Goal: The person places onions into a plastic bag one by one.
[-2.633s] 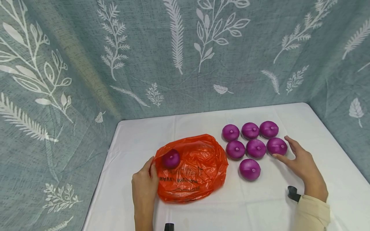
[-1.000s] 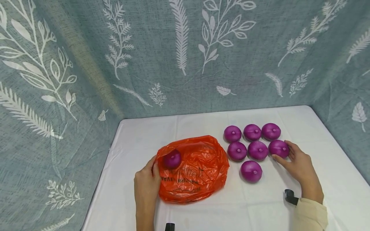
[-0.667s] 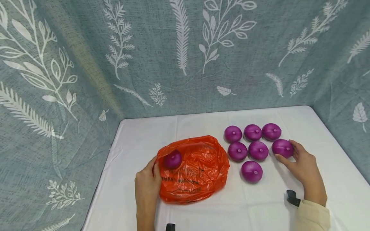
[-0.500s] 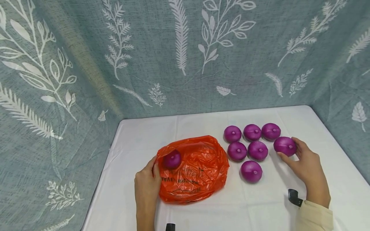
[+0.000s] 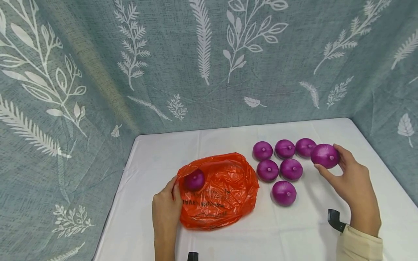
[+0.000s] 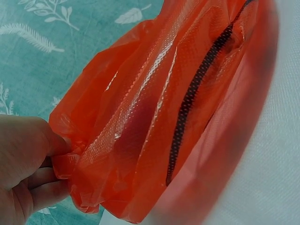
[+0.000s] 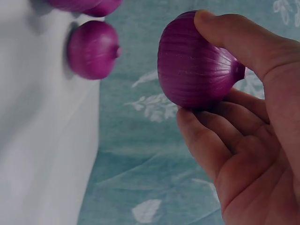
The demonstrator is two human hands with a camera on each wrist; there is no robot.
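While left grip point(image 5: 166, 206) pinches red bag point(image 5: 225, 174), onion point(image 5: 194, 180) inside

White-covered table point(image 5: 248, 239) across the lower frame, red plastic bag point(image 5: 240, 197) lying below centre, six purple onions point(image 5: 283, 193) right of centre

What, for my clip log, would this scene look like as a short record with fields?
Hands: both occupied; the right hand pinches a raised onion, the left hand grips the bag's edge
Bag: red plastic, mouth open, dark printing
Bagged onion: one visible, near the left edge
Loose onions: six, purple, right of the bag
Surface: white-covered table
Backdrop: grey-green cloth, white leaf print
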